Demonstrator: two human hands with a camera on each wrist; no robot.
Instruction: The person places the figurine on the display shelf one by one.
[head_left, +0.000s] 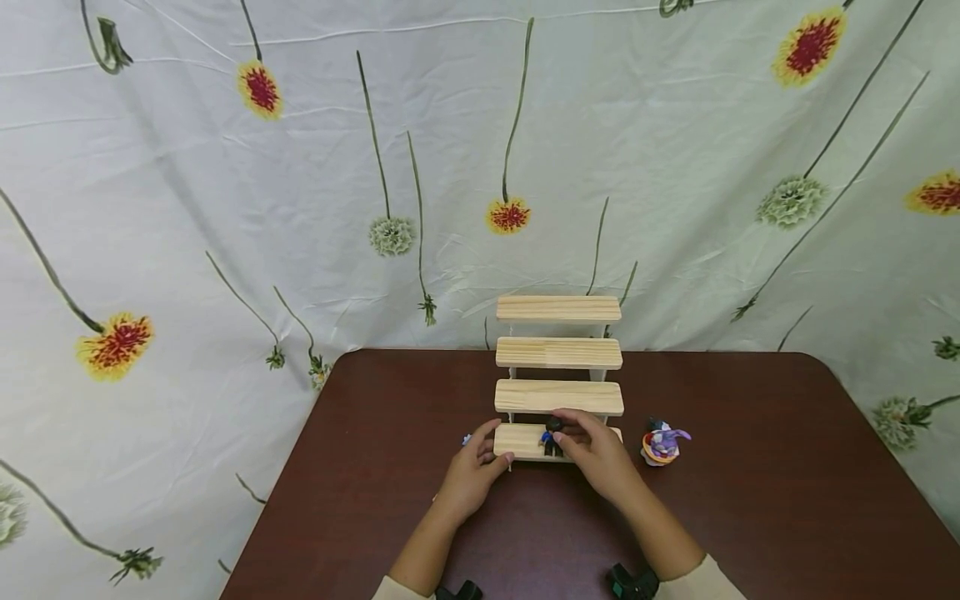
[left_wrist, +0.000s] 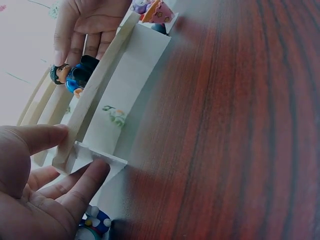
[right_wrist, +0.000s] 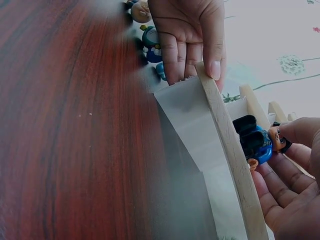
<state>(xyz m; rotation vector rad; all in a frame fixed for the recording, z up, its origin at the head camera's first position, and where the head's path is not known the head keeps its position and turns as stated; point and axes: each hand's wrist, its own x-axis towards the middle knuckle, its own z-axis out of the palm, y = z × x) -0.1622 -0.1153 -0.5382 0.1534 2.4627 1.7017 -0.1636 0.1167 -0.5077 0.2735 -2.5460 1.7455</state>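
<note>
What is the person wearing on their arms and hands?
Both hands, left hand and right hand, are bare: no gloves or rings show. Cream long sleeves end partway up the forearms. A small black device sits near each sleeve, likely the wrist cameras.

A stepped display stand (head_left: 558,354) of pale, unfinished-looking wood, its grain visible on each matt tread, sits on a dark reddish-brown table (head_left: 750,500) whose streaked wood-grain surface carries a soft sheen. The stand's side panels (left_wrist: 131,85) look smooth, white and matt. A small figure (right_wrist: 257,142) on the lowest step appears to be glossy moulded plastic. Behind hangs a creased, matt cloth backdrop (head_left: 225,208) printed with flowers.
</note>
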